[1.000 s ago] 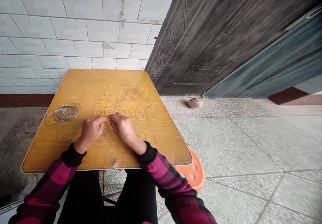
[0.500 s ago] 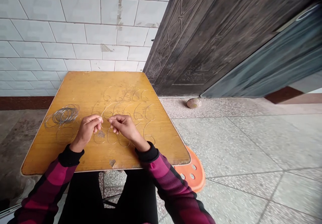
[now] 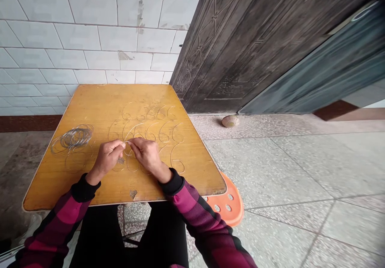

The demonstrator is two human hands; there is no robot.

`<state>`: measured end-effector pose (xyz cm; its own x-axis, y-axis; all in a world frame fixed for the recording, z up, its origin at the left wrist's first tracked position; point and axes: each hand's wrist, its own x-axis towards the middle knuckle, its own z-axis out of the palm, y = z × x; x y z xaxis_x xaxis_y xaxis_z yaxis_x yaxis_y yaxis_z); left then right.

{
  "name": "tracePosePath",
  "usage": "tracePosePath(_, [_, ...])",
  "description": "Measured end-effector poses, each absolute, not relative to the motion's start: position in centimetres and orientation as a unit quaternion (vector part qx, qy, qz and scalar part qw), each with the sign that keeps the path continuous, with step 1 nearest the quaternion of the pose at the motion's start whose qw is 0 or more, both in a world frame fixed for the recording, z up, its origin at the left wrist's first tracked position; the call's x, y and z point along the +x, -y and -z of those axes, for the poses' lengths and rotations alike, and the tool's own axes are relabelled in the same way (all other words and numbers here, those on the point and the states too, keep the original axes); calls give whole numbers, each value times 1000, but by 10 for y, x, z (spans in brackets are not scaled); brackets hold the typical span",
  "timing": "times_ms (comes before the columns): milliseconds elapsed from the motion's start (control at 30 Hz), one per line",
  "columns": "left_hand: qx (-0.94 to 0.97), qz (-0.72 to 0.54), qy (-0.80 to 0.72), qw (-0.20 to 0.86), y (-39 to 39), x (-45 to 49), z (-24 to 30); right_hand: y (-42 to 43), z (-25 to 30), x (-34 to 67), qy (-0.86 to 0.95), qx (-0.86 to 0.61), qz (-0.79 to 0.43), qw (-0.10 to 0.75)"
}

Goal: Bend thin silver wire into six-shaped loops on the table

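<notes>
Over the middle of the wooden table (image 3: 99,103), my left hand (image 3: 108,155) and my right hand (image 3: 146,152) meet almost fingertip to fingertip. Both pinch a thin piece of wire (image 3: 131,130), whose curved length rises away from the fingers. Several bent wires shaped like a figure six, one of them a bent wire (image 3: 177,159) at the right, lie in rows beyond and beside my hands. To the left of my left hand rests a tangled coil of wire (image 3: 76,137). A small pile of dark bits (image 3: 120,161) lies just below my fingers, partly hidden.
White wall tiles (image 3: 78,7) stand behind the table, and a dark carved door (image 3: 237,43) rises at the right. An orange stool (image 3: 231,204) with holes is tucked beside the table's right corner. A roundish object (image 3: 230,121) sits on the floor near the door.
My right hand has moved left and turned knuckles-up, closing the gap to my left hand. Both hands now pinch the wire together. The view has shifted slightly.
</notes>
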<state>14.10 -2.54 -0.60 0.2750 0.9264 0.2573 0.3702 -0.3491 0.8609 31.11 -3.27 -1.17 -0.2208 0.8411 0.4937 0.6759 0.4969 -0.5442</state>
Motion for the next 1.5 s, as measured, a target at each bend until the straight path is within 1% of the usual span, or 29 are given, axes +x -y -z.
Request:
tracePosePath(133, [738, -402, -445, 309, 28, 143, 4, 34, 13, 310, 765, -515, -88, 377])
tracePosePath(267, [745, -410, -444, 281, 30, 145, 3, 33, 12, 312, 747, -526, -87, 397])
tracePosePath(333, [736, -421, -443, 290, 29, 146, 4, 32, 11, 313, 749, -511, -99, 411])
tracePosePath(500, [685, -456, -437, 363, 25, 146, 7, 32, 8, 316, 735, -494, -119, 449])
tracePosePath(633, [668, -473, -430, 382, 25, 147, 6, 33, 5, 315, 733, -493, -121, 453])
tracePosePath(867, [661, -493, -412, 387, 26, 151, 5, 34, 7, 311, 735, -482, -151, 452])
tracePosePath(1067, [633, -524, -419, 386, 26, 151, 11, 34, 8, 311, 736, -491, -129, 447])
tracePosePath(1267, [646, -498, -428, 390, 26, 151, 10, 34, 10, 312, 742, -494, -128, 434])
tracePosePath(1500, [688, -467, -430, 351, 28, 150, 1, 37, 8, 311, 741, -509, -127, 419])
